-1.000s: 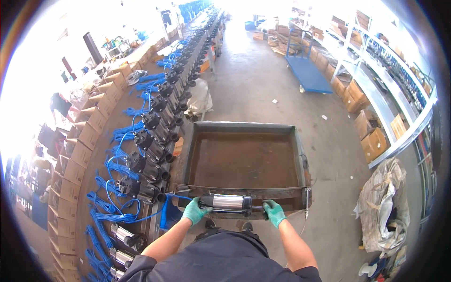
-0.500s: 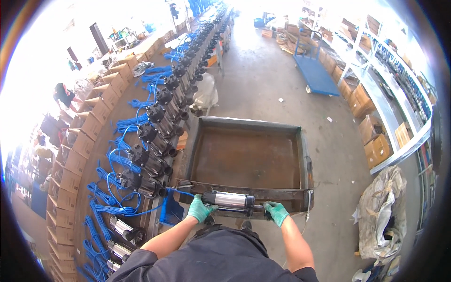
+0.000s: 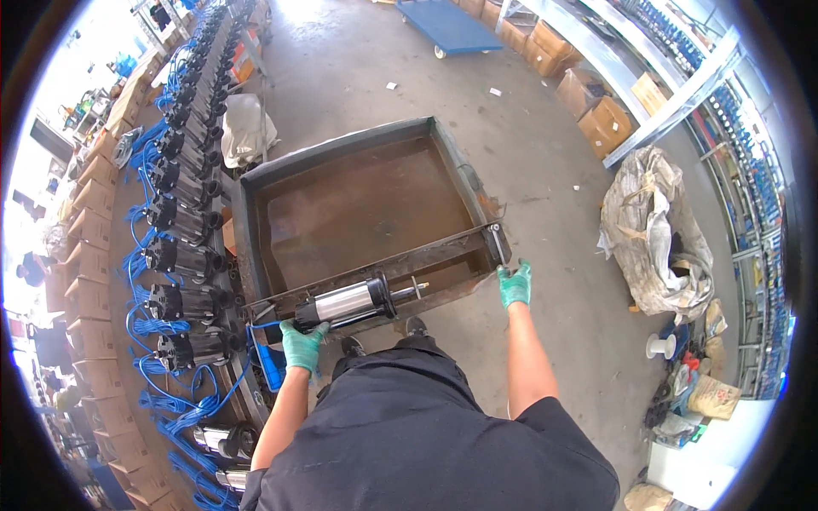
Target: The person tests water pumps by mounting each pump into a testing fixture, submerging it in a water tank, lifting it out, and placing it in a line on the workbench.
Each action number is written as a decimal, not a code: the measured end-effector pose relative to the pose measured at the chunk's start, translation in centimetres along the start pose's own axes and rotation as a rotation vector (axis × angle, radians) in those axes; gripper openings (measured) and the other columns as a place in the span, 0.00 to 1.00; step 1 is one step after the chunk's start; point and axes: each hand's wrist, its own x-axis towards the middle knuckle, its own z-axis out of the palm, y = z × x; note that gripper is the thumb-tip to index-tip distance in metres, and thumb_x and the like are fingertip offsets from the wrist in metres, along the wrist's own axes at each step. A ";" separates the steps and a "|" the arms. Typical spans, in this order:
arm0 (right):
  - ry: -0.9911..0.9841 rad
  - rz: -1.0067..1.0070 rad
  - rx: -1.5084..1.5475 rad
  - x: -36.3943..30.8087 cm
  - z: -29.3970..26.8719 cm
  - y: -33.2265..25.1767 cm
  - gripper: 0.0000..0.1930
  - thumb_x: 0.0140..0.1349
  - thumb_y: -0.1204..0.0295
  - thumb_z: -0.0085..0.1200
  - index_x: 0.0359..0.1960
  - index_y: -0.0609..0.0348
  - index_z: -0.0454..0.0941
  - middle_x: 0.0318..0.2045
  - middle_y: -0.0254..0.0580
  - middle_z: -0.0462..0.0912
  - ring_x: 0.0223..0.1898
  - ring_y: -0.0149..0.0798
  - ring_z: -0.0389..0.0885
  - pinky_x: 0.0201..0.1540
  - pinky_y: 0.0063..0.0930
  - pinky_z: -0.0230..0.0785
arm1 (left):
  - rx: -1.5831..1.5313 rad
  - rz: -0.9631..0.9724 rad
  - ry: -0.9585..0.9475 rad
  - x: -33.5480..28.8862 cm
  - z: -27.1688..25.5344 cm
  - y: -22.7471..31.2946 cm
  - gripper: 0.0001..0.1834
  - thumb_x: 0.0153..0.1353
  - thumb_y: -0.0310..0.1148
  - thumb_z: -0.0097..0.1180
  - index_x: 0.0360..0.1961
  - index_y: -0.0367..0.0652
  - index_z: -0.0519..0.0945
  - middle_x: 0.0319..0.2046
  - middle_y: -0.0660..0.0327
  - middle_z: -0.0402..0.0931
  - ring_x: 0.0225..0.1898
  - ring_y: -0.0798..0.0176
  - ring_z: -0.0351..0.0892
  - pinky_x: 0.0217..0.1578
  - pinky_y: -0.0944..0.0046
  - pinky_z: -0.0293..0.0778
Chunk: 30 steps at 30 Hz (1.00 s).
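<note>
A submersible pump [image 3: 345, 302] with a shiny steel barrel and black ends lies along the near ledge of a metal water tank [image 3: 341, 155]. My green-gloved left hand [image 3: 302, 345] is closed round its left black end, where a blue cable enters. A brass-coloured fitting [image 3: 422, 286] sticks out at the pump's right end. My right hand [image 3: 514, 285], gloved too, is off the pump, at the tank's near right corner. Its thumb and fingers are apart beside the lower end of a silver rod [image 3: 498, 243]; whether they touch it I cannot tell.
A long row of black-and-steel pumps [image 3: 183, 255] with blue cable coils [image 3: 192, 413] lines the left, beside open cartons [image 3: 89, 294]. To the right lie a crumpled pale sack [image 3: 656, 230] and a white spool [image 3: 660, 346], near metal shelving [image 3: 673, 102]. A blue flatbed cart [image 3: 452, 25] stands far ahead.
My right hand has let go of the pump's right end and moved to the tank's corner. The left hand stays on the pump. The whole view has turned to the right.
</note>
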 end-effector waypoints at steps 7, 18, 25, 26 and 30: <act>-0.328 -0.038 0.469 6.0 2.4 -4.4 0.27 0.60 0.63 0.67 0.53 0.67 0.71 0.43 0.49 0.82 0.41 0.42 0.78 0.47 0.45 0.76 | 0.276 0.031 -0.080 -2.2 -0.6 3.5 0.49 0.48 0.50 0.81 0.59 0.26 0.66 0.53 0.41 0.79 0.56 0.48 0.79 0.58 0.55 0.75; -0.666 -0.189 0.657 1.0 3.0 -7.3 0.04 0.66 0.76 0.54 0.38 0.51 0.72 0.27 0.27 0.70 0.26 0.25 0.66 0.29 0.26 0.64 | 0.330 -0.056 -0.034 -2.9 -0.3 4.1 0.47 0.47 0.55 0.80 0.49 0.27 0.67 0.40 0.42 0.84 0.47 0.44 0.86 0.49 0.52 0.79; -0.852 0.032 0.886 -6.5 2.8 -9.5 0.07 0.67 0.68 0.49 0.30 0.49 0.76 0.27 0.24 0.70 0.32 0.25 0.67 0.34 0.25 0.62 | 0.180 -0.021 -0.113 -1.2 0.1 3.1 0.42 0.50 0.50 0.80 0.49 0.29 0.68 0.44 0.42 0.84 0.47 0.47 0.86 0.50 0.53 0.79; -0.871 0.198 0.843 -7.8 -0.2 -11.9 0.09 0.68 0.64 0.50 0.28 0.44 0.73 0.28 0.22 0.69 0.31 0.24 0.65 0.33 0.24 0.59 | 0.198 -0.052 -0.141 -1.6 -1.2 6.0 0.42 0.50 0.50 0.79 0.49 0.29 0.68 0.45 0.42 0.84 0.48 0.47 0.85 0.51 0.53 0.79; -0.916 0.216 0.875 -6.6 3.4 -11.6 0.06 0.65 0.62 0.50 0.30 0.41 0.77 0.22 0.24 0.71 0.19 0.25 0.63 0.20 0.24 0.52 | 0.314 -0.022 -0.058 -0.7 -1.8 4.0 0.43 0.50 0.50 0.80 0.50 0.27 0.70 0.47 0.40 0.82 0.49 0.48 0.84 0.53 0.53 0.78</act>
